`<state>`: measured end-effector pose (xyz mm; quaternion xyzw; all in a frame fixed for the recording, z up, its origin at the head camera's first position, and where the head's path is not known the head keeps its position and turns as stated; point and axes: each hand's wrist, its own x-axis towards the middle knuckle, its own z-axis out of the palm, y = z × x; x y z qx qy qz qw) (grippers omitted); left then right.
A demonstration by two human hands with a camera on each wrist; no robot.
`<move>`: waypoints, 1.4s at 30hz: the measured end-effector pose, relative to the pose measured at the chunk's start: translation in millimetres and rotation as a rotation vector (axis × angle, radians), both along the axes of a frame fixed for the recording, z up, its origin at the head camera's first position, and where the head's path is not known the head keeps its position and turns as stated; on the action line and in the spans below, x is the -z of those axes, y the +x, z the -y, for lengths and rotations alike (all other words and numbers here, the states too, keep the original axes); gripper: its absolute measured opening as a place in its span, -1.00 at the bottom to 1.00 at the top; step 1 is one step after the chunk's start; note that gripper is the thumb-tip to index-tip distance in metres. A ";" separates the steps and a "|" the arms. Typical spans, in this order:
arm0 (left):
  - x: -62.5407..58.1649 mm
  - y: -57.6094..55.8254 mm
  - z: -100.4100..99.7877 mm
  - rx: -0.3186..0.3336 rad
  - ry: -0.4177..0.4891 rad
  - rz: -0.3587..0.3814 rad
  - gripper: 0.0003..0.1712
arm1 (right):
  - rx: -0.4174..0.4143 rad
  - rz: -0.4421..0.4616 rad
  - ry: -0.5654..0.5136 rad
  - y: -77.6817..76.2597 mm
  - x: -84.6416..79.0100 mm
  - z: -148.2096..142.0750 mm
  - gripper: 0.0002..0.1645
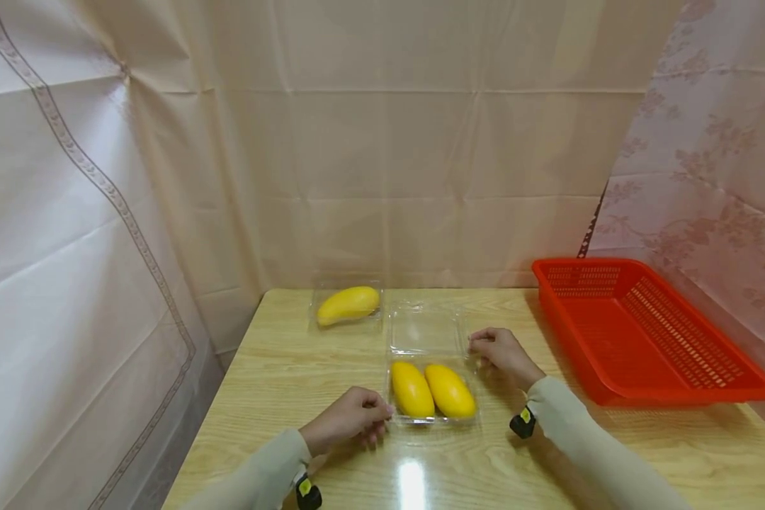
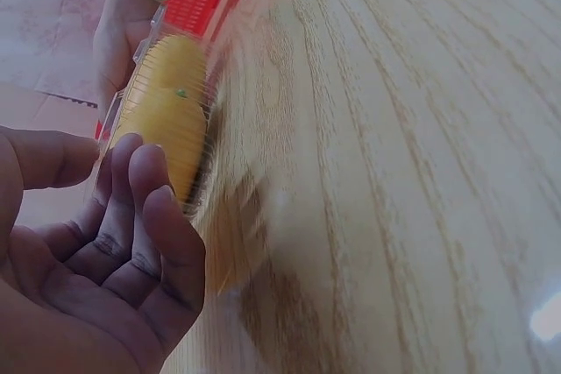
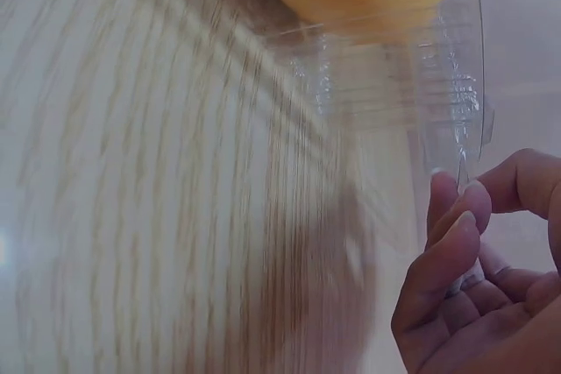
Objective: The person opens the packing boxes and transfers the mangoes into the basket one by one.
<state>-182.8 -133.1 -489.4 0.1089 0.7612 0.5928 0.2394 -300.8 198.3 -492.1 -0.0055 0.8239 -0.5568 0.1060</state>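
A clear plastic clamshell container (image 1: pixel 426 331) lies on the table with its lid folded back, away from the person. Two yellow mangoes (image 1: pixel 412 389) sit side by side in its near half. My left hand (image 1: pixel 355 416) pinches the container's front left corner between thumb and fingers. On the opposite side, my right hand (image 1: pixel 500 352) pinches the clear edge near the fold between base and lid. The right wrist view shows that thin plastic edge between the thumb and fingertips (image 3: pixel 473 203). One mango (image 2: pixel 162 129) shows through the ribbed wall in the left wrist view.
Another clear container stands at the back left with a single yellow mango (image 1: pixel 349 305) inside. A red plastic basket (image 1: pixel 602 382) with slotted walls occupies the right side of the wooden table (image 1: pixel 280 375). Cloth curtains (image 1: pixel 421 177) hang behind and on both sides.
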 end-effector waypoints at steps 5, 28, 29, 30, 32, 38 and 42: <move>-0.2 0.3 -1.6 -0.011 -0.012 0.011 -0.66 | 0.006 0.030 0.005 1.9 -0.3 -0.2 -0.59; -3.2 -0.8 -2.1 -0.001 -0.032 -0.002 -0.68 | 0.076 0.120 -0.104 8.6 -3.3 5.3 -0.56; -3.0 -0.8 -1.9 -0.001 -0.031 -0.003 -0.68 | 0.072 0.120 -0.104 9.0 -3.5 4.7 -0.56; -2.7 -0.9 -1.7 0.000 -0.029 -0.004 -0.68 | 0.072 0.119 -0.102 9.3 -3.6 4.2 -0.56; -2.7 -1.0 -1.1 0.002 -0.030 -0.006 -0.67 | 0.076 0.113 -0.095 9.8 -3.7 3.4 -0.58; -3.2 -0.1 -0.6 0.006 -0.024 -0.014 -0.66 | 0.080 0.069 -0.047 11.6 -3.7 1.7 -0.58; -1.8 -0.3 -1.1 0.003 -0.019 -0.007 -0.66 | 0.087 0.041 -0.034 14.6 -4.4 1.7 -0.60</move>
